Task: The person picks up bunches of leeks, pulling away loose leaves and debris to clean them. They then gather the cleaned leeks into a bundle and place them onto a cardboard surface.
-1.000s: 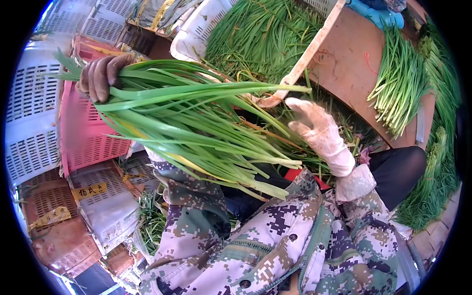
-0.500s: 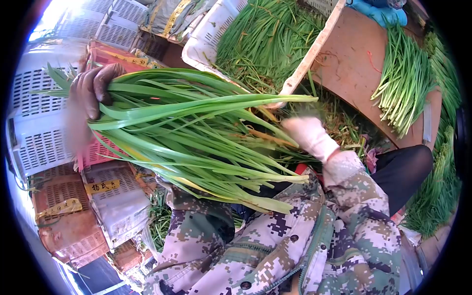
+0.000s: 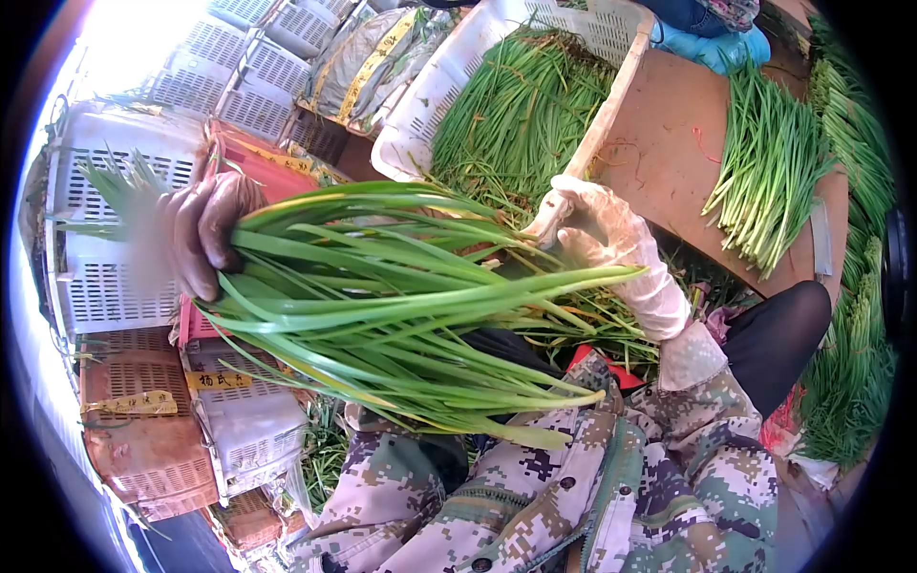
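My left hand [image 3: 205, 234], in a dark brown glove, is wrapped round a bunch of long flat green leaves, like garlic chives [image 3: 382, 296]. Leaf tips poke out on its far left side. The bunch fans out to the right above my lap, its pale stem ends loose and a few leaves yellowed. My right hand [image 3: 611, 253], in a white glove, is beside the stem ends, fingers curled but apart from the thumb. Nothing shows clearly between them. Loose leaves and yellowish scraps [image 3: 602, 315] lie below it.
A white crate [image 3: 411, 119] of green leaves stands ahead. On the brown board [image 3: 659, 143] to its right lies a neat bunch of chives [image 3: 769, 162]. More chives [image 3: 850, 353] are heaped along the far right. Stacked crates [image 3: 124, 210] line the left. Another person's blue-covered foot [image 3: 721, 48] is behind the board.
My right hand has moved up slightly, its fingers now spread from the thumb. My left hand and the bunch sit a little lower and further right in view.
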The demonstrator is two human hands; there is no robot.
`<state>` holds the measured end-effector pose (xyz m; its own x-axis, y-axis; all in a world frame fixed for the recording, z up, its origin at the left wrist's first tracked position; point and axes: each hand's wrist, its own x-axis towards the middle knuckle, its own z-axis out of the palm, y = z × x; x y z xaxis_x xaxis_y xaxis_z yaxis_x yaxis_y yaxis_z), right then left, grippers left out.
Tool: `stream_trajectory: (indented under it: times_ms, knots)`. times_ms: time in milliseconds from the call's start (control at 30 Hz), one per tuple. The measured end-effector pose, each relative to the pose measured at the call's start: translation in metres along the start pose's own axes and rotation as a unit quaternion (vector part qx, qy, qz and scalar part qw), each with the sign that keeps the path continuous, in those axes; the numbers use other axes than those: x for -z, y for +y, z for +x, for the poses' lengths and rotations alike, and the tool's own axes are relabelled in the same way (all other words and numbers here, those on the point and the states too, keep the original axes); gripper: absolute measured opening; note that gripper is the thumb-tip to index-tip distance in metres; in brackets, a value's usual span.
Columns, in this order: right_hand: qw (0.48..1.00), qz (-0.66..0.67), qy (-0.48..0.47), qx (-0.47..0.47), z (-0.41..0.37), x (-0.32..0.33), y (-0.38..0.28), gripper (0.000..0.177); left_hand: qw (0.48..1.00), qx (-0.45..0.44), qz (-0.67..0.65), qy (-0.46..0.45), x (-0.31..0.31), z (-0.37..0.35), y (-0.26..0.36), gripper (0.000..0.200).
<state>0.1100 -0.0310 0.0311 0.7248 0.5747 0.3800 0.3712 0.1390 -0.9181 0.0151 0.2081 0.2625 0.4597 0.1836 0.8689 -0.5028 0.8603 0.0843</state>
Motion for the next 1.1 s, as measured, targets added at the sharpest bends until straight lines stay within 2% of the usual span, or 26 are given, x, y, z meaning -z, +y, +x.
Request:
stream_trajectory:
  times_ms: [33, 100, 167, 233, 267, 300, 367, 400, 433, 500, 533, 567, 633, 700, 767, 833, 900, 933, 967, 1033, 1100]
  knots:
    - [0.998, 0.053, -0.014, -0.026, 0.004, 0.0, 0.0, 0.052, 1.0, 0.0, -0.013, -0.012, -0.002, 0.0, -0.004, 0.015]
    - [0.999, 0.043, 0.002, -0.01, 0.008, 0.001, -0.006, 0.052, 0.998, -0.004, -0.018, -0.061, -0.001, 0.0, -0.012, 0.014]
    - [0.996, 0.089, -0.009, -0.009, 0.014, 0.005, -0.021, 0.052, 0.998, 0.008, -0.019, -0.056, -0.011, 0.0, -0.02, 0.014]
    - [0.983, 0.157, -0.095, -0.02, 0.022, 0.01, -0.036, 0.053, 0.999, 0.02, -0.039, -0.009, -0.019, -0.004, -0.031, 0.027]
    - [0.98, 0.171, -0.094, -0.022, 0.024, 0.008, -0.044, 0.045, 0.999, 0.013, -0.039, -0.021, -0.017, -0.003, -0.033, 0.026]
    - [0.981, 0.171, -0.094, -0.022, 0.026, 0.006, -0.043, 0.045, 0.999, 0.013, -0.04, -0.021, -0.014, -0.004, -0.033, 0.026]
    - [0.988, 0.068, -0.135, 0.004, 0.03, 0.006, -0.043, 0.032, 0.998, 0.024, -0.056, -0.008, -0.011, -0.005, -0.034, 0.016]
    - [0.984, 0.114, -0.121, -0.068, 0.027, 0.002, -0.043, 0.022, 0.999, 0.023, -0.044, 0.005, -0.011, -0.005, -0.033, 0.016]
    - [0.984, 0.115, -0.122, -0.066, 0.025, 0.0, -0.04, 0.022, 0.999, 0.024, -0.042, 0.004, -0.011, -0.005, -0.033, 0.016]
    - [0.986, 0.157, -0.041, -0.047, 0.022, -0.003, -0.035, 0.022, 1.0, 0.014, -0.027, -0.002, -0.01, -0.005, -0.035, 0.017]
    - [0.974, 0.202, -0.035, -0.094, 0.022, -0.005, -0.037, 0.022, 0.999, 0.027, -0.013, -0.013, -0.006, -0.006, -0.029, 0.017]
    - [0.974, 0.202, -0.036, -0.093, 0.022, -0.002, -0.04, 0.022, 1.0, 0.014, 0.013, -0.01, -0.005, -0.009, -0.033, 0.016]
    - [0.983, 0.118, -0.064, -0.127, 0.022, 0.006, -0.046, 0.022, 0.993, 0.092, 0.057, -0.051, 0.002, -0.009, -0.022, 0.02]
    - [0.988, 0.077, -0.068, -0.119, 0.022, 0.01, -0.051, 0.021, 0.992, 0.096, 0.072, -0.045, 0.01, -0.015, -0.019, 0.021]
    - [0.99, 0.054, -0.068, -0.111, 0.02, 0.012, -0.046, 0.02, 0.979, 0.132, 0.145, -0.06, 0.015, -0.016, -0.011, 0.021]
    - [0.986, 0.089, -0.058, -0.125, 0.016, 0.013, -0.035, 0.019, 0.97, 0.156, 0.169, -0.077, 0.022, -0.02, -0.014, 0.022]
    - [0.984, 0.057, -0.092, -0.141, 0.015, 0.019, -0.031, 0.018, 0.966, 0.165, 0.186, -0.065, 0.021, -0.023, -0.011, 0.022]
    - [0.977, 0.067, -0.101, -0.177, 0.014, 0.021, -0.037, 0.018, 0.951, 0.193, 0.235, -0.061, 0.019, -0.023, -0.008, 0.022]
    - [0.977, 0.067, -0.101, -0.177, 0.013, 0.023, -0.035, 0.018, 0.932, 0.22, 0.284, -0.056, 0.017, -0.023, -0.006, 0.021]
    - [0.987, 0.024, -0.097, -0.125, 0.013, 0.026, -0.03, 0.017, 0.922, 0.224, 0.311, -0.048, 0.015, -0.026, -0.006, 0.02]
    - [0.987, 0.029, -0.093, -0.128, 0.013, 0.029, -0.032, 0.016, 0.908, 0.219, 0.357, -0.013, 0.01, -0.028, -0.008, 0.02]
